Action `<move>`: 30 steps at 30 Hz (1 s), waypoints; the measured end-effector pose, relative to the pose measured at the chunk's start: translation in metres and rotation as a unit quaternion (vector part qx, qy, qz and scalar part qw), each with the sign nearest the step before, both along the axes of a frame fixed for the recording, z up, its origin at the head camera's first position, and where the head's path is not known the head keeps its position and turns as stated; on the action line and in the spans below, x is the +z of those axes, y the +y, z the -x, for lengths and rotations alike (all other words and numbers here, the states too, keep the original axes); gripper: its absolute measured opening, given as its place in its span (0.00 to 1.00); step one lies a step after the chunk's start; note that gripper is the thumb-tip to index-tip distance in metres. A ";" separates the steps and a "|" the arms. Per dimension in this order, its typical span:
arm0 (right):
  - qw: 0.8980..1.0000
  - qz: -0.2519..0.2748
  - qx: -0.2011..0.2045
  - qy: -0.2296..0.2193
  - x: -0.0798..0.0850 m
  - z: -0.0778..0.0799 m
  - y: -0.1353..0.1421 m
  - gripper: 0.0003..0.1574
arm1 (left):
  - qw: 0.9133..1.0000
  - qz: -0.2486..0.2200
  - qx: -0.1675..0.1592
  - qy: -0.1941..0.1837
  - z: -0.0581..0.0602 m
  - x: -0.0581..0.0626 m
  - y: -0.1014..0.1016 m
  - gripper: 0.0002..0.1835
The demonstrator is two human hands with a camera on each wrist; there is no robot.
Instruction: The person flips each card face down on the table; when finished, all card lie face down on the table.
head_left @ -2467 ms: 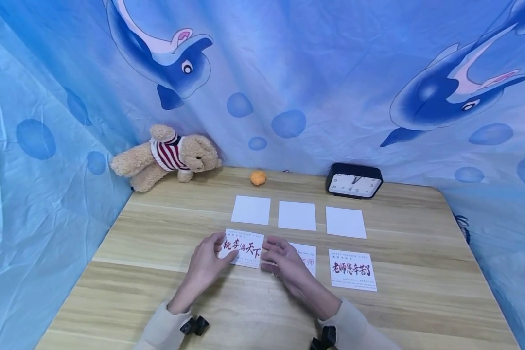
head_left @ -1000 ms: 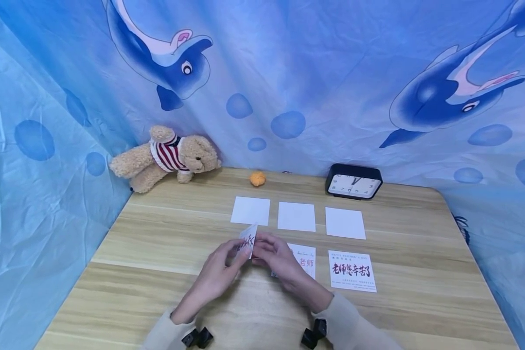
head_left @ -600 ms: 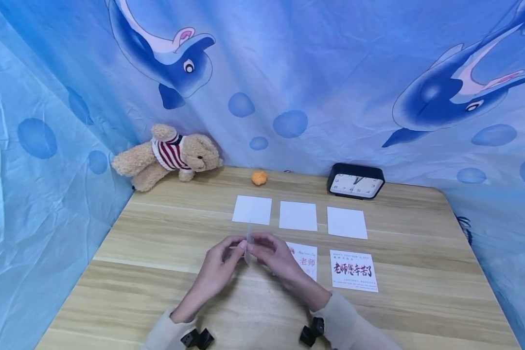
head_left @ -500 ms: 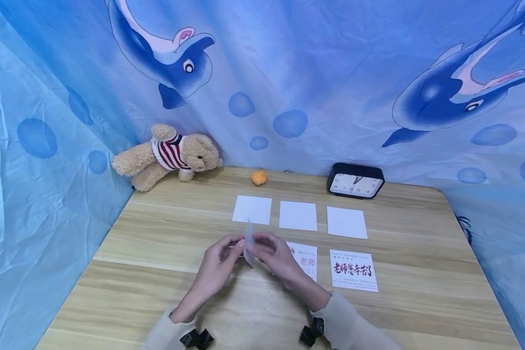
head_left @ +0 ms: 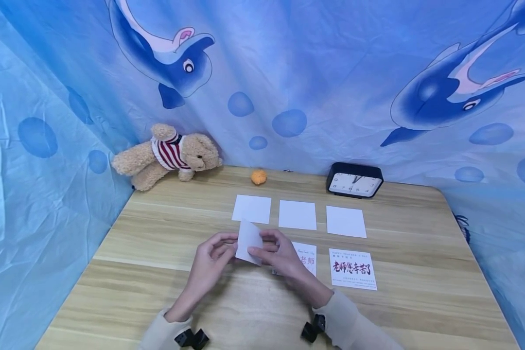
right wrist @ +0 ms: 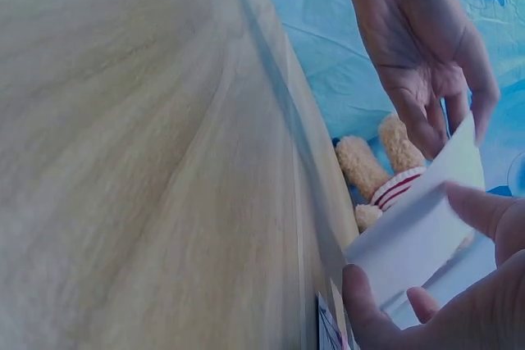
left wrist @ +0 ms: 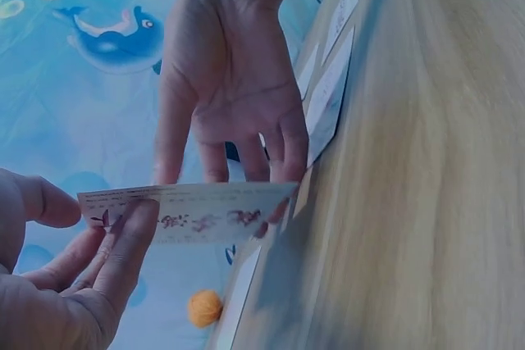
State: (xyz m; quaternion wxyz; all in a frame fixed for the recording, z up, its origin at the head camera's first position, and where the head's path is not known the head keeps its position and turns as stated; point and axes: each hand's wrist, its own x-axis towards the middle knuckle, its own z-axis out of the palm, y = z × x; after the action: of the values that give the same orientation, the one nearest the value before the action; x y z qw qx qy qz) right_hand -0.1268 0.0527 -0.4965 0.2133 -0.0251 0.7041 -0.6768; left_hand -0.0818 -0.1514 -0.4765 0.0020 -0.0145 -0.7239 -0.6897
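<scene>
A square white card stands tilted above the table between both hands, its blank face toward the head view. Red writing on its other face shows in the left wrist view. My left hand pinches the card by its left edge. My right hand grips the right side, thumb on the blank face and fingers at the far side. Beneath the right hand lies a printed card, partly covered by it. Another printed card with dark red writing lies farther right.
Three blank-faced cards lie in a row behind: left card, middle card, right card. At the table's back are a teddy bear, a small orange ball and a black clock. A dolphin-print curtain hangs behind.
The left printed card was lying on the table. Both hands have lifted it, stood it on edge and turned it, so its blank face now shows in the head view.
</scene>
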 end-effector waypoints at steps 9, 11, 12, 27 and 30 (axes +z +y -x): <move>0.999 0.027 -0.044 -0.008 -0.002 0.007 0.006 0.37 | 0.999 -0.030 0.029 -0.013 0.002 0.000 -0.010 0.16; 0.998 0.035 -0.046 -0.016 -0.004 0.010 0.008 0.36 | 0.999 -0.035 0.036 -0.018 0.002 0.000 -0.012 0.16; 0.998 0.037 -0.046 -0.017 -0.004 0.011 0.009 0.35 | 0.998 -0.036 0.040 -0.020 0.002 0.000 -0.013 0.15; 0.999 0.028 -0.029 -0.009 -0.007 0.019 0.015 0.30 | 0.991 0.101 0.076 -0.048 0.010 -0.014 -0.030 0.13; 0.999 0.017 -0.026 -0.007 -0.007 0.020 0.015 0.30 | 0.984 0.150 0.080 -0.047 0.012 -0.018 -0.031 0.13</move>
State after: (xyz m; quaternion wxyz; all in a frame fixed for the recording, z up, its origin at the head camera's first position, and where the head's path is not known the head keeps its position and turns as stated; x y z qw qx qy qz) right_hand -0.1467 0.0679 -0.5031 0.1998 -0.0054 0.6916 -0.6941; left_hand -0.0940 -0.1828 -0.4941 0.0211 0.0756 -0.8171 -0.5711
